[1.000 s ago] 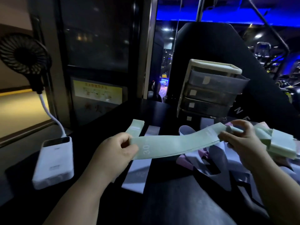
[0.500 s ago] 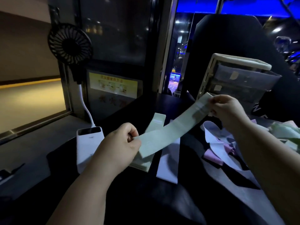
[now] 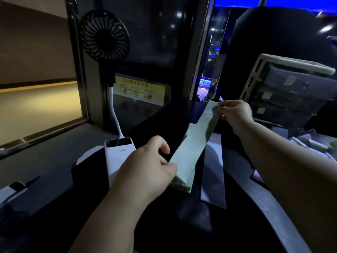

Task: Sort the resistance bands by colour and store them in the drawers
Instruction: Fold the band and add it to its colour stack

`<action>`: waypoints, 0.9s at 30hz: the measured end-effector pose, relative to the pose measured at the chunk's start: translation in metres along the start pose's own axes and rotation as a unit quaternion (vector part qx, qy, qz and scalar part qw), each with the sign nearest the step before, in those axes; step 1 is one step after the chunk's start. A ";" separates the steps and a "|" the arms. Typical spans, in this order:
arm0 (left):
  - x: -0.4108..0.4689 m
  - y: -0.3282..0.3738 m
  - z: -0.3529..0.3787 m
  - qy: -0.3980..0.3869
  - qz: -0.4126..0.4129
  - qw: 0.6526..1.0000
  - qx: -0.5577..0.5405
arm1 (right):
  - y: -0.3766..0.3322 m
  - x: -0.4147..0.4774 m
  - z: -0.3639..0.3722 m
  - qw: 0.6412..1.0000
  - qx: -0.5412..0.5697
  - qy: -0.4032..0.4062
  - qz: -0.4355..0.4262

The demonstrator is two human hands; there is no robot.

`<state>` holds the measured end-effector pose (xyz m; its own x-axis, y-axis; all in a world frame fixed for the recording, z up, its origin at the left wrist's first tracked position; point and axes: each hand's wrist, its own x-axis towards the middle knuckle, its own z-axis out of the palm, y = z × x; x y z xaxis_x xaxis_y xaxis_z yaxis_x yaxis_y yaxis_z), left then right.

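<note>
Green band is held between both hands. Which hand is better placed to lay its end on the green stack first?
Left, probably. The left hand pinches the green band at its near end, right above the green stack, while the right hand holds the far end raised, off by the drawer unit.

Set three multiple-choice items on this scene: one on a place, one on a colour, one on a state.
1. Where does the power bank lie relative to the pile of bands?
A. left of it
B. right of it
C. on top of it

2. What colour is the held band?
A. pink
B. green
C. black

3. How is that band held?
A. it lies loose, untouched
B. it is rolled up
C. it is pinched at both ends

Key:
1 A: the power bank shows left of the pile.
2 B: the band looks pale green.
3 C: the left hand and the right hand each pinch an end.
</note>
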<state>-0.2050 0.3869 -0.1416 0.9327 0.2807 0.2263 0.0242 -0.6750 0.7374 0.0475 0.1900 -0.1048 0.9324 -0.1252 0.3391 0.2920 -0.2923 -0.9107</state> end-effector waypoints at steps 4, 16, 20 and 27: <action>-0.003 0.002 0.002 -0.020 -0.008 1.000 0.011 | 0.013 0.007 0.015 0.999 -0.032 -0.009 0.004; 0.003 0.001 0.009 0.054 0.052 0.991 0.110 | 0.035 -0.002 0.045 0.990 -0.095 -0.106 -0.004; 0.003 0.000 0.010 0.062 0.047 0.992 0.102 | 0.047 -0.005 0.047 0.987 -0.111 -0.113 -0.006; 0.004 0.002 0.010 0.068 0.050 0.992 0.092 | 0.056 -0.010 0.047 0.981 -0.148 -0.121 -0.011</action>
<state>-0.1977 0.3795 -0.1456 0.8769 0.2876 0.3851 0.0119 -0.8140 0.5808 0.0644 0.2195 -0.1698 0.9605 0.1027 0.2586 0.2707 -0.5603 -0.7828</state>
